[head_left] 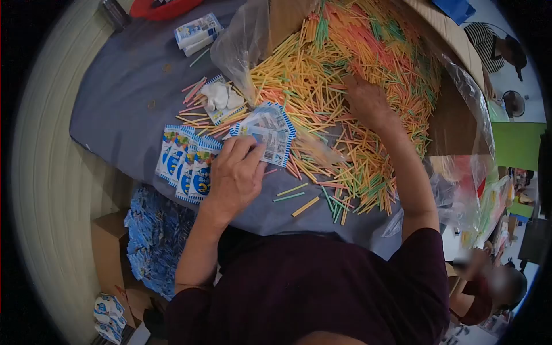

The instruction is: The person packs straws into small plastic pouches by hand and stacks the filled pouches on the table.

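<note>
My left hand (237, 168) grips a fanned stack of small clear packets with blue striped edges (272, 131) over the grey cloth. Just left of it lie overlapping printed blue-and-white packets (183, 164). My right hand (368, 100) reaches into a large heap of thin coloured sticks (397, 69), yellow, orange, pink and green. Its fingertips touch the sticks, and whether it holds any is too unclear to tell. Beyond my left hand, a crumpled white item (220, 96) rests on a packet among loose sticks.
A plastic-lined box (460, 129) surrounds the heap at the right. At the top left are a red basin (164, 10) and white packs (197, 31). Below the table edge stands a box of blue packets (155, 236). Other people (489, 49) are at the far right.
</note>
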Tool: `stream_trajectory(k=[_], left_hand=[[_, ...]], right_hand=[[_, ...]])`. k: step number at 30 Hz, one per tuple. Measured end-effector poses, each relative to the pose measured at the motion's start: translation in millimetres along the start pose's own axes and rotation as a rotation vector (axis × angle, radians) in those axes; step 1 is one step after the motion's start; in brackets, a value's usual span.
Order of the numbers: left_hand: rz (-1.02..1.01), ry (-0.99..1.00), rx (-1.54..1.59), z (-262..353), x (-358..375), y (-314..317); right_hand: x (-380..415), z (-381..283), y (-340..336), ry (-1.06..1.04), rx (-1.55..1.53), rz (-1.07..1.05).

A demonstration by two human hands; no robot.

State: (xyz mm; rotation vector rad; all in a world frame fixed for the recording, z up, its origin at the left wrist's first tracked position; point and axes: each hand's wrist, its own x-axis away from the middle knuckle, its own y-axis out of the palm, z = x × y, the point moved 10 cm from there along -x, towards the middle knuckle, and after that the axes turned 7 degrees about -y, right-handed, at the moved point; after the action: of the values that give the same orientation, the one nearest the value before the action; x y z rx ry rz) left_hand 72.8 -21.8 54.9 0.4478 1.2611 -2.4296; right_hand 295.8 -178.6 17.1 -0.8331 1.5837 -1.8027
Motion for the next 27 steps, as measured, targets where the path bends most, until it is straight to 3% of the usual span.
stream_trajectory(k=[2,8,10,13,16,19,23,25,27], left_hand=[[-0.020,0.041,-0.012,-3.1,2.5,1.6],[0.076,-0.040,0.041,-17.6,3.7,1.3],[0.095,-0.039,0.049,-20.3,6.4,1.5],[0.117,-0.030,0.051,-21.8,6.3,2.1],[0.095,-0.021,0.039,-23.2,7.3,5.1],[0.176,-0.002,0.002,-16.1,4.6,0.4],[0.079,-0.045,-0.135,-12.2,-0.5,8.4],[0.071,-0.020,-0.179,-8.7,-1.9,10.8],[0.091,-0.051,-0.107,-12.8,-4.3,5.7]], right_hand=[[4.6,-8.4,0.3,-0.045,0.103,0.014],[6.7,-23.5,-12.3,-0.118,-0.154,0.056],[9.8,-39.1,-27.3,-0.198,-0.115,0.211],[2.4,-31.2,-13.3,-0.027,-0.130,0.129],[1.8,-33.5,-9.9,0.012,-0.166,0.138],[5.6,-46.2,-15.5,-0.071,-0.061,0.177],[0.8,-48.1,-5.6,-0.057,-0.106,0.083],[-1.9,-53.9,-0.6,0.025,0.112,-0.030],[0.3,-56.1,-3.4,0.010,0.150,0.009]])
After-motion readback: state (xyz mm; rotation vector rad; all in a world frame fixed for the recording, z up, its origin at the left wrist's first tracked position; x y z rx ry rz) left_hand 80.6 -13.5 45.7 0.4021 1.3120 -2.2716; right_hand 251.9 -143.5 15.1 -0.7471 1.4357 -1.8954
